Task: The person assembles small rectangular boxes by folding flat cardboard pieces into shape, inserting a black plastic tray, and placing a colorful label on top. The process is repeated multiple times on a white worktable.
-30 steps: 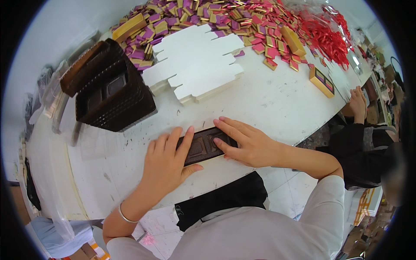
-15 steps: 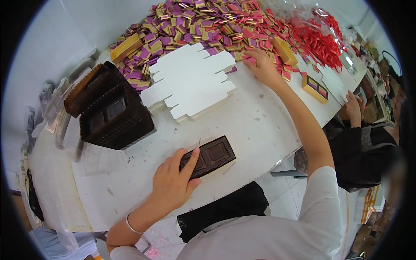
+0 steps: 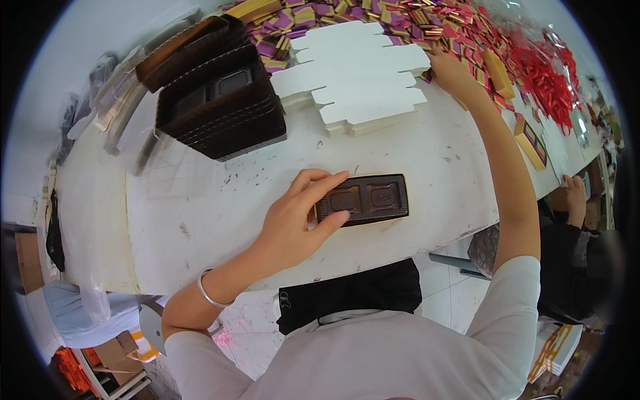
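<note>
My left hand [image 3: 293, 217] rests on the table, thumb and fingers gripping the left end of a dark brown plastic tray [image 3: 384, 197] with two square hollows. The tray lies flat, and a thin gold edge shows along its side. Farther off to the right, my right hand [image 3: 457, 75] reaches to the near edge of a heap of small foil-wrapped squares [image 3: 417, 30] in purple, pink and gold. Its fingers curl downward beside a stack of white die-cut cards [image 3: 363, 77]; the fingertips and whatever they pinch are not clear.
A tall stack of brown plastic trays [image 3: 233, 123] stands at left. Gold box sleeves [image 3: 497, 73] lie by the heap, with a filled gold box [image 3: 531, 143] farther right. Red ribbons [image 3: 550, 80] pile up at the far right, near another person's hand [image 3: 575, 199].
The view has shifted, so the table sits higher and farther right. My left thumb now lies over the tray's near edge, and the tray is turned straighter. My right hand stays at the heap.
</note>
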A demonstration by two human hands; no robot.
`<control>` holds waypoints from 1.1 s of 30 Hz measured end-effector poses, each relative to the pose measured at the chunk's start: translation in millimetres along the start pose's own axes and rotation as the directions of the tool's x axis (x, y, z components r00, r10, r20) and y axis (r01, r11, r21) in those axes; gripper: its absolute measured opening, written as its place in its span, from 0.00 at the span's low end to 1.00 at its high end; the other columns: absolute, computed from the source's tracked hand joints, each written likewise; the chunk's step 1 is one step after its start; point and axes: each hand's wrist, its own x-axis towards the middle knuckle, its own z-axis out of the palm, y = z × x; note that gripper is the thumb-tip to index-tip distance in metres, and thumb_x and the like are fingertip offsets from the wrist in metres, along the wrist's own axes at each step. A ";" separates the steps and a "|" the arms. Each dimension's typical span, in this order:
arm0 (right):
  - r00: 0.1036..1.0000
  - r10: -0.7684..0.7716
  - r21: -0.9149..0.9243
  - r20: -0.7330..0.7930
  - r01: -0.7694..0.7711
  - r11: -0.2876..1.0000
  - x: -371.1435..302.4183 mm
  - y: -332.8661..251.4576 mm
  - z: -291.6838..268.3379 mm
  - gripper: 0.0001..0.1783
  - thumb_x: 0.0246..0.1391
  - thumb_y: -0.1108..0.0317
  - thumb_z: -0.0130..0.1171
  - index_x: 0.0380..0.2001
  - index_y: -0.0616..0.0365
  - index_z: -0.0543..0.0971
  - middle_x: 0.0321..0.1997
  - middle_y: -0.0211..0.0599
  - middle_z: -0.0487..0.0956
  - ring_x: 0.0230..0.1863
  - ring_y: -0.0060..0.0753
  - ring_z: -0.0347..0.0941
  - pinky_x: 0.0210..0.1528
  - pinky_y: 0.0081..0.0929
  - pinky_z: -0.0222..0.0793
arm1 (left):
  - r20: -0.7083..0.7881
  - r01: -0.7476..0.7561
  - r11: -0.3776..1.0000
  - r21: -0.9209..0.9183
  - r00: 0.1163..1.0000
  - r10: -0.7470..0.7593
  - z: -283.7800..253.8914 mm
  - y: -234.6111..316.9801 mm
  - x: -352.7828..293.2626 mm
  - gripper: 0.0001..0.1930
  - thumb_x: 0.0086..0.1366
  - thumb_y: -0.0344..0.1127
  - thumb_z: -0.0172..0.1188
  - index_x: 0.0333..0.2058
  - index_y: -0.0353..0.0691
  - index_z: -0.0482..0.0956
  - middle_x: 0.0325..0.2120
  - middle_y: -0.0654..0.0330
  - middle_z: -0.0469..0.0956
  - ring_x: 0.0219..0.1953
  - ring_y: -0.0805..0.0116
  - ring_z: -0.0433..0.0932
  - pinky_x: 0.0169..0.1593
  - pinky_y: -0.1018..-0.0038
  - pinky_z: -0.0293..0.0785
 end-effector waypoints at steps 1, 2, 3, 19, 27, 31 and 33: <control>1.000 -0.007 0.047 0.014 0.006 0.999 2.2 2.5 -2.0 0.23 0.51 0.78 0.50 0.53 0.57 0.71 0.42 0.51 0.75 0.42 0.52 0.74 0.44 0.43 0.70 | -0.017 -0.030 1.000 -0.002 0.999 0.029 0.2 -0.4 -1.7 0.29 0.61 0.36 0.61 0.61 0.43 0.64 0.48 0.61 0.69 0.33 0.74 0.69 0.35 0.78 0.68; 0.999 0.013 0.071 0.044 -0.016 0.997 3.7 5.7 -4.6 0.25 0.50 0.79 0.50 0.54 0.56 0.70 0.44 0.51 0.74 0.44 0.51 0.73 0.46 0.42 0.70 | -0.032 -0.059 0.998 -0.002 0.998 0.059 0.1 -0.4 -3.1 0.30 0.61 0.37 0.61 0.61 0.44 0.63 0.48 0.61 0.70 0.28 0.73 0.70 0.34 0.77 0.69; 0.997 0.032 0.095 0.075 -0.039 0.995 4.9 9.6 -8.2 0.26 0.49 0.79 0.51 0.55 0.55 0.70 0.46 0.50 0.73 0.45 0.51 0.73 0.47 0.41 0.69 | -0.025 -0.040 0.998 -0.054 0.999 0.038 -2.2 -0.9 -4.2 0.30 0.62 0.37 0.60 0.62 0.44 0.61 0.49 0.60 0.70 0.28 0.73 0.70 0.35 0.77 0.69; 0.834 -0.370 0.387 -0.409 0.526 0.757 -106.6 -160.9 -76.5 0.19 0.38 0.75 0.65 0.40 0.58 0.78 0.41 0.43 0.75 0.40 0.44 0.75 0.40 0.37 0.72 | 0.123 0.308 0.884 -0.352 0.951 -0.283 -17.9 9.8 12.4 0.26 0.59 0.25 0.47 0.58 0.39 0.65 0.52 0.55 0.69 0.25 0.76 0.76 0.26 0.80 0.72; 0.833 -0.497 0.527 -0.244 0.544 0.653 -112.6 -206.8 -57.7 0.16 0.42 0.67 0.67 0.36 0.58 0.78 0.46 0.40 0.71 0.44 0.39 0.68 0.42 0.33 0.65 | 0.217 0.378 0.854 -0.357 0.923 -0.318 -15.4 19.4 22.9 0.24 0.56 0.23 0.46 0.54 0.36 0.67 0.42 0.57 0.73 0.25 0.75 0.76 0.25 0.79 0.73; 0.807 -0.536 0.353 -0.249 0.591 0.726 -115.1 -215.1 -55.9 0.15 0.43 0.67 0.67 0.35 0.57 0.78 0.44 0.40 0.71 0.43 0.39 0.69 0.41 0.32 0.65 | 0.207 0.345 0.899 -0.270 0.933 -0.296 -11.5 17.8 23.5 0.24 0.57 0.23 0.46 0.56 0.36 0.66 0.45 0.56 0.71 0.28 0.75 0.76 0.26 0.79 0.74; 0.815 -0.530 0.379 -0.233 0.578 0.723 -115.3 -216.4 -58.7 0.14 0.43 0.67 0.66 0.35 0.57 0.78 0.42 0.38 0.71 0.42 0.38 0.69 0.40 0.31 0.65 | 0.126 0.232 0.951 -0.203 0.970 -0.209 -2.1 14.5 20.0 0.24 0.60 0.24 0.48 0.57 0.37 0.64 0.49 0.55 0.70 0.29 0.75 0.75 0.28 0.79 0.74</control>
